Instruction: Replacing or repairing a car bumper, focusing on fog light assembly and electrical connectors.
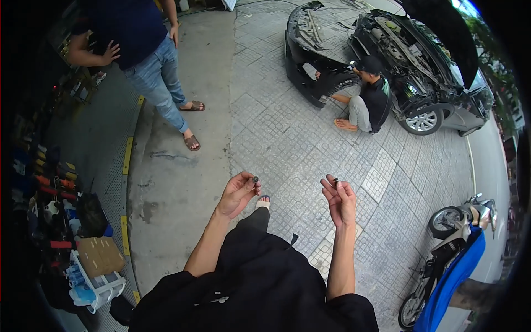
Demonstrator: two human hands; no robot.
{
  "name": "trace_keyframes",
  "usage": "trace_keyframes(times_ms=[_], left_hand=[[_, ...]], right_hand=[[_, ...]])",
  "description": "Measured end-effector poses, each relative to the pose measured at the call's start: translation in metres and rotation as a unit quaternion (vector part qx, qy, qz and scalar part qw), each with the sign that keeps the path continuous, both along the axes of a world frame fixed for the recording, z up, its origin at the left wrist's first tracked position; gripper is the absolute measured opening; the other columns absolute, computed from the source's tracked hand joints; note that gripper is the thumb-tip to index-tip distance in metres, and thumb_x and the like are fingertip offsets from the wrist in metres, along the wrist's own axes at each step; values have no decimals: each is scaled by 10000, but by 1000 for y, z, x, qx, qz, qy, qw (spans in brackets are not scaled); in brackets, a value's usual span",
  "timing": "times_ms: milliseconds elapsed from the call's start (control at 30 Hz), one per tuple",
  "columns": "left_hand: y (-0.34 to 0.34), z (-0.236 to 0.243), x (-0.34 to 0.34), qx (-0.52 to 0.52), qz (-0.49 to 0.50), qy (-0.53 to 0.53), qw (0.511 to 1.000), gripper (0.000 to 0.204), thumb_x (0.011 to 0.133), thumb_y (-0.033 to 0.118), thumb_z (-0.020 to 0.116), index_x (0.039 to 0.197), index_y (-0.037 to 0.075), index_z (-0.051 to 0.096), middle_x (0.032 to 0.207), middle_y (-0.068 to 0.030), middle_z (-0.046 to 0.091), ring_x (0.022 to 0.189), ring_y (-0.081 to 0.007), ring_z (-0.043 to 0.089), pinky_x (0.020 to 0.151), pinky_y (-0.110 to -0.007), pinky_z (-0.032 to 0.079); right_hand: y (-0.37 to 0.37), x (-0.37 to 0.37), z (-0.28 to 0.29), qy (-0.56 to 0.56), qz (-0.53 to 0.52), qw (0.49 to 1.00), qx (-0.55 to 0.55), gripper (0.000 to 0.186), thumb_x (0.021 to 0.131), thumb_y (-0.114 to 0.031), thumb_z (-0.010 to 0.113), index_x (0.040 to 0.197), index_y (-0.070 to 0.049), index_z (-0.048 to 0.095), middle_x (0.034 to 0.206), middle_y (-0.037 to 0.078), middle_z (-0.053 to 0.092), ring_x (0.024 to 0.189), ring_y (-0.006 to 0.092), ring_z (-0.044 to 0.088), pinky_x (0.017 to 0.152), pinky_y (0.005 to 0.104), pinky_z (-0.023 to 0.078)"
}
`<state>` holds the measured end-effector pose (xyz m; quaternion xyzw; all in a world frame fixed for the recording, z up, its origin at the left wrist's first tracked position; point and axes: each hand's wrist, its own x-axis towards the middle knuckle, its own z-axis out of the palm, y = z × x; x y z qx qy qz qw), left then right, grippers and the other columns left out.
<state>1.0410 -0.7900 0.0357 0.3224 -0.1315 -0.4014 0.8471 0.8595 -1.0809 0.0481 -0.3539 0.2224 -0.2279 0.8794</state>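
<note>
A small, dark, round-headed piece (255,180) was pinched by the left hand (237,193), well apart from another small, dark piece (336,180) pinched by the right hand (342,203), long axes unclear.

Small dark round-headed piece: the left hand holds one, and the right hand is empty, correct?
The right hand isn't empty: the head view shows it also holding a small dark piece. The left hand does hold the round-headed piece.
</note>
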Motion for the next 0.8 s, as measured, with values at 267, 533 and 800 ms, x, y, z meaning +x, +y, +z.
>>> trace_keyframes(times_ms=[267, 533, 800], left_hand=[[-194, 39, 209, 79, -113, 20, 990, 151, 1064, 136, 688, 1199, 72, 664, 1024, -74, 701, 955, -193, 645, 892, -381, 526], [-370, 7, 410, 140, -134, 55, 980, 121, 1083, 132, 648, 1191, 77, 649, 1042, -93, 694, 972, -202, 638, 901, -389, 514], [-513, 23, 587, 153, -106, 106, 977, 167, 1126, 223, 582, 1087, 63, 611, 1020, -92, 668, 944, -185, 631, 865, -356, 531]], right_hand=[[-119, 191, 4, -65, -22, 994, 85, 174, 1070, -219, 681, 1126, -54, 676, 1260, 212, 729, 1061, 326, 766, 822, 391, 633], [-296, 381, -75, -119, 50, 985, 116, 171, 1065, -225, 686, 1114, -63, 667, 1016, 134, 760, 933, 296, 770, 726, 368, 610], [-431, 556, -73, 12, -53, 985, 166, 138, 1055, -196, 707, 1126, -78, 701, 1089, 123, 773, 974, 254, 767, 793, 341, 613]])
